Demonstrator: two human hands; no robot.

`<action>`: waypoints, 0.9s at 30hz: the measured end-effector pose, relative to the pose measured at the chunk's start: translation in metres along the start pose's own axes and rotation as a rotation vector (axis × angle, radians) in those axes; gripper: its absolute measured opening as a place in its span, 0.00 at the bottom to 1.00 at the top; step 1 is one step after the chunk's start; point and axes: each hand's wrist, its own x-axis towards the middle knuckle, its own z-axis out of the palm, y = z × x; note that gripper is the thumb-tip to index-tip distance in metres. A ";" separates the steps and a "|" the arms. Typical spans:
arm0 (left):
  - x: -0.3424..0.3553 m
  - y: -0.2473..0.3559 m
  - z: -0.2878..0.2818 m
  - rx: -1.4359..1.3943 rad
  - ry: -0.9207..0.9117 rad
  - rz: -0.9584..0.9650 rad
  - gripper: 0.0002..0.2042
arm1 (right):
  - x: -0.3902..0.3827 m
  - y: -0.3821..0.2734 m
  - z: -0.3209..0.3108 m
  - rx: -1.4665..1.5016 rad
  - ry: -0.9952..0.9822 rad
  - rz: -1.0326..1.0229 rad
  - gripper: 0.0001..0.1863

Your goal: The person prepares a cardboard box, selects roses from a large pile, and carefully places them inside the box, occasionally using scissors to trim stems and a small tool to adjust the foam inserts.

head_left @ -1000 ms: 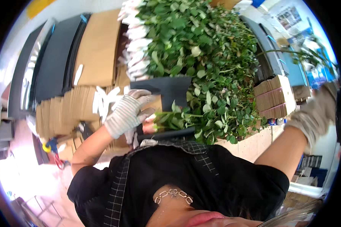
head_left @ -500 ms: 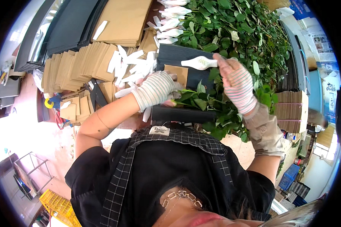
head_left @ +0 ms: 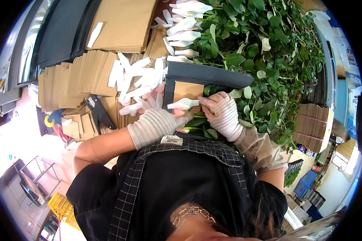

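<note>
My right hand (head_left: 222, 114), in a striped glove, pinches the stem end of a flower whose head sits in a white foam net sleeve (head_left: 184, 104). The sleeve lies over a small brown cardboard piece (head_left: 188, 89) on a black corrugated sheet (head_left: 207, 71). My left hand (head_left: 157, 125), also gloved, is closed just left of and below it, its fingertips by a pink rose (head_left: 183, 130). That rose's green stem (head_left: 196, 121) runs right, under my right hand. The rose head is mostly hidden by my left hand.
Loose white foam sleeves (head_left: 137, 76) lie in a pile at left, beside rows of brown cardboard pieces (head_left: 78, 78). Sleeved flowers (head_left: 183, 26) line the far side, their leafy stems (head_left: 265, 60) spreading right. A black tool (head_left: 99, 112) lies at left; cardboard bundles (head_left: 314, 126) stand at right.
My right hand has moved left and nearer, bringing the sleeved flower over the cardboard piece, close to my left hand. My left hand has come slightly nearer to my body.
</note>
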 end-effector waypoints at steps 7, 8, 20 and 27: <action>-0.001 0.004 -0.008 -0.119 -0.070 0.012 0.19 | -0.002 -0.001 0.005 -0.107 -0.121 -0.012 0.08; -0.001 0.008 -0.012 -0.018 -0.045 -0.014 0.19 | 0.000 -0.001 0.004 -0.112 -0.109 -0.021 0.08; -0.001 -0.047 -0.006 -0.157 0.202 -0.186 0.13 | 0.013 -0.005 0.005 -0.186 -0.306 0.007 0.08; -0.001 -0.056 0.003 -0.385 0.362 0.037 0.11 | 0.013 -0.002 0.007 -0.182 -0.343 0.006 0.07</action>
